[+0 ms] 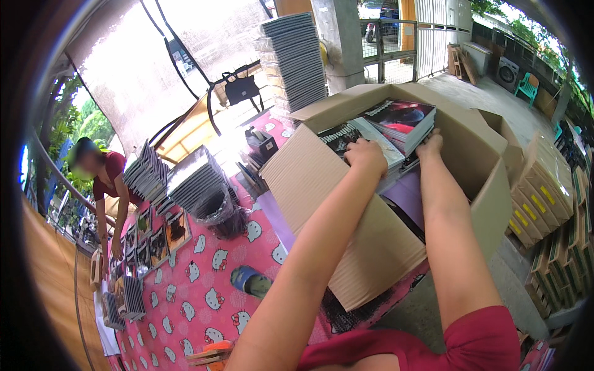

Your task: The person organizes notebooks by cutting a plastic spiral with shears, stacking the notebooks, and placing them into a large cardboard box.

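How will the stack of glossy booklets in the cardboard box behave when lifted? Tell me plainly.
The stack of glossy booklets is thick, so probably heavy for its size. The shiny covers look slick; upper copies may slide, as some already sit askew. The left hand and right hand are on its near side inside the brown cardboard box; thin booklets would likely sag without support beneath.

I see a large open brown corrugated cardboard box [337, 204] tipped toward me on the pink patterned tabletop, its flaps folded outward. Inside it lies a stack of glossy booklets with dark printed covers [396, 127], piled flat in two adjoining heaps: the right heap stands higher, its top cover dark red and black, and the left heap's top cover is black with pale edges showing along its side.
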A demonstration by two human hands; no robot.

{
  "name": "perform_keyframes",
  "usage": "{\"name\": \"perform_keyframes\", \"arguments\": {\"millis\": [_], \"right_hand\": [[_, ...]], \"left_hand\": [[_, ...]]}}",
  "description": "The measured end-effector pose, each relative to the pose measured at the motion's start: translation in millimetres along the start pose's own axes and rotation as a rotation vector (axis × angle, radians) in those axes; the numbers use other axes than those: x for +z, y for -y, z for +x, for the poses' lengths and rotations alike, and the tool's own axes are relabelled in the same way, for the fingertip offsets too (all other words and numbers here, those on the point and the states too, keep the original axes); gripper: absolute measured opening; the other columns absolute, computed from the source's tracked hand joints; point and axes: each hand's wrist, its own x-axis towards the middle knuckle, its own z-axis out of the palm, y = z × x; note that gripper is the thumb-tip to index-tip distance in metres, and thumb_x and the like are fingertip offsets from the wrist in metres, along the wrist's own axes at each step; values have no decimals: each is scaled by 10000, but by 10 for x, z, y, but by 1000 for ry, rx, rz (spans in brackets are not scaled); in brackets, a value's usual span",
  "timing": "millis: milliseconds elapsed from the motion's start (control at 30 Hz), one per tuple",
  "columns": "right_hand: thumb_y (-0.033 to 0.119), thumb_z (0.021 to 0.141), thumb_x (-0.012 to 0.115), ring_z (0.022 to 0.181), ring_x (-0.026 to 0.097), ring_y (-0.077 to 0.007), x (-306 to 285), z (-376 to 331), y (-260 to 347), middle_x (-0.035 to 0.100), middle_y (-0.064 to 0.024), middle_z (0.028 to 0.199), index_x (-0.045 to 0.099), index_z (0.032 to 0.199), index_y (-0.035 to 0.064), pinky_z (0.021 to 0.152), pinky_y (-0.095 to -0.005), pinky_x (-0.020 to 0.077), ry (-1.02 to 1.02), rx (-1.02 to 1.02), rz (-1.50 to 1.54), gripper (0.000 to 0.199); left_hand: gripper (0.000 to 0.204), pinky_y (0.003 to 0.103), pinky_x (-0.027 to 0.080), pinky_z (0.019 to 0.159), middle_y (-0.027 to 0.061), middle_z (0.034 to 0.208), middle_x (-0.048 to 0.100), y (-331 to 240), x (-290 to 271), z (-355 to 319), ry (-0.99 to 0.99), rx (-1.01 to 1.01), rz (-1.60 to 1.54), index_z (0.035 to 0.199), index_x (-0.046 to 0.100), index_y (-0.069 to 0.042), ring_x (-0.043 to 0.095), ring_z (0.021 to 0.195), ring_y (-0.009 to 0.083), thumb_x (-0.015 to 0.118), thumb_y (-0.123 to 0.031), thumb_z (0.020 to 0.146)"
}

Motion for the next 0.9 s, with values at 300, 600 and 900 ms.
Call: {"name": "perform_keyframes", "arguments": {"millis": [300,600,900], "right_hand": [[226,492,842,1052,537,-304,334,89,-367,539,-185,1179,453,1195,-99,907,-423,434,-346,-139,-917,866],[259,569,846,972,581,-248,2144,114,343,597,-174,1098,507,1166,-123,899,-325,435,126,-801,-1320,787],[124,692,779,944,601,-235,2948,-3673,-993,580,-143,1080,415,1248,-10,790,-327,523,1346,-249,-739,678]], "left_hand": [[997,525,349,962,172,1332,392,96,48,-63,-181,-16,-147,1324,408,-42,368,1240,373,732,-630,587],[798,407,333,997,217,1224,373,898,-249,-190,-1339,387,-1195,1289,313,0,398,1157,357,758,-266,682],[1136,371,403,974,221,1232,473,3326,-1138,-2473,-1134,18,-1241,1385,132,46,477,1163,273,806,-474,632]]}}
